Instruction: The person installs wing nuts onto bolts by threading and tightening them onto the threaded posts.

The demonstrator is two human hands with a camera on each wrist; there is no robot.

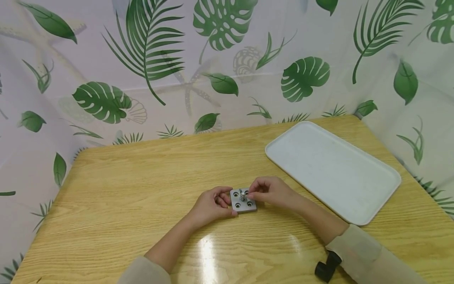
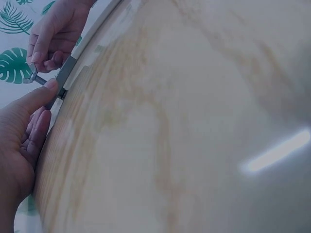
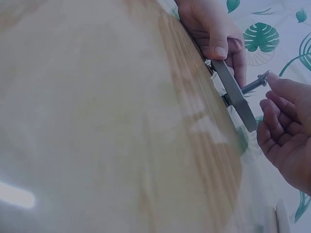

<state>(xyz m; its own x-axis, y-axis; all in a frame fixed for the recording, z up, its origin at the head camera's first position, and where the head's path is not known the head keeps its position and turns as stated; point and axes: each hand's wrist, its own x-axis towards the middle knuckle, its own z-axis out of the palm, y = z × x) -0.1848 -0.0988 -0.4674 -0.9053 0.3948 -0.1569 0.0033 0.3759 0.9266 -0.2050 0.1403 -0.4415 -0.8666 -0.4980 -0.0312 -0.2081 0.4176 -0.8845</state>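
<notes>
Grey square metal plate (image 1: 243, 200): left hand (image 1: 212, 205) grips its edge
Silver bolt (image 3: 254, 84): right hand (image 1: 270, 191) pinches it
Progress: bolt stands in centre hole, seemingly not fully seated; corner holes open

Open wooden table (image 1: 142, 185) is seen to the left of and behind the small metal plate (image 1: 243, 200), which is flanked closely by the left hand (image 1: 213, 205) and right hand (image 1: 271, 192). The right side is taken up by a white tray (image 1: 333, 169), lying near the right hand. Passage at the back and sides is closed off by a leaf-print curtain (image 1: 227, 67).
</notes>
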